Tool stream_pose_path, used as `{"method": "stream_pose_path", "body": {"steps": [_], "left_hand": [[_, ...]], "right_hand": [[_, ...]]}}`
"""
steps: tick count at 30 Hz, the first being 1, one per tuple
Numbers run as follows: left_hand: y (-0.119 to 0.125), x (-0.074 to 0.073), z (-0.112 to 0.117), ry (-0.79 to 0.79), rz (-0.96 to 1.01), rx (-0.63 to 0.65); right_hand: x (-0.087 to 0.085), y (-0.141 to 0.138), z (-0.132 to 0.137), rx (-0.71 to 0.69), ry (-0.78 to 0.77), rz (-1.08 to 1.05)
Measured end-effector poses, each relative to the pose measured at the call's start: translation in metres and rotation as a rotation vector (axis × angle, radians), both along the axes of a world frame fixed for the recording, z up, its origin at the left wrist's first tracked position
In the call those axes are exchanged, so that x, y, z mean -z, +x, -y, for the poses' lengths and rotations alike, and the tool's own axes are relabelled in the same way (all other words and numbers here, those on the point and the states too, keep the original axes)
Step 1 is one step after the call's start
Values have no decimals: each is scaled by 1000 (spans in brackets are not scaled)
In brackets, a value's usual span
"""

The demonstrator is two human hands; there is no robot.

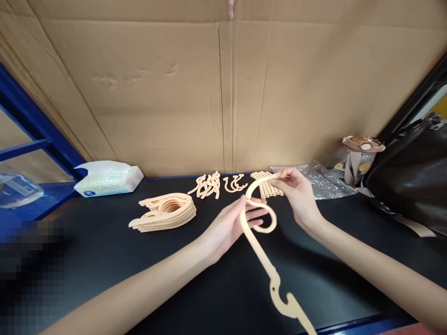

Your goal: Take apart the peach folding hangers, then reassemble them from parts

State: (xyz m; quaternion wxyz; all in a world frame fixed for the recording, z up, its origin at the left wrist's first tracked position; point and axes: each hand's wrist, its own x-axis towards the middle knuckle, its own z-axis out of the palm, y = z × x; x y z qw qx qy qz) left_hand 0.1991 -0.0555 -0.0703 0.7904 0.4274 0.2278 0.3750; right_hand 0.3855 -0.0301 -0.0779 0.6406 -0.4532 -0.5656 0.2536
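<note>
Here, both hands' fingers [256,213] pinch a beige hanger [259,252].

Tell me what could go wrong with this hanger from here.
The right hand holds the hanger only by one arm's tip, so that end might slip free.

The left hand has its thumb at the middle, beside the hook; if the arms hinge there, it could get nipped.

The thin strips appear just behind the raised arm; a careless dip might scatter them.

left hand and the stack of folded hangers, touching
Apart: the head view shows black tabletop between the left hand and the stack of folded hangers.
</note>
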Motion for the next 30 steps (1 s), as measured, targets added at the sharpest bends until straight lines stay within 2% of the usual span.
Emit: {"method": "stream_pose_path", "body": {"steps": [3,6,7,10,13,15,17,20,22,24,30], "left_hand": [[-7,6,1,-94,-44,-68],[-10,11,-2,-177,-22,-4],[-11,12,-4,-195,-12,35],[-13,13,-7,-253,-10,159],[-15,12,-7,-296,-38,234],[-16,11,-7,-296,-25,249],[-14,10,-8,-301,-4,244],[-11,11,-13,-274,-5,198],[-9,13,-15,-236,-19,174],[-8,16,-15,-211,-34,173],[-16,28,-21,-134,-17,152]], "right_hand": [[4,6,0,165,88,422],[-1,5,7,307,274,880],[-3,4,10,280,339,1027],[-8,-2,19,62,461,1394],[-4,-4,24,-19,524,1581],[2,-6,25,-34,533,1625],[8,-8,26,-70,450,1597],[11,-12,20,-160,100,1401],[10,-10,7,-196,-146,1221],[8,-1,-13,-140,-241,1139],[6,35,-75,179,-405,1067]]}}
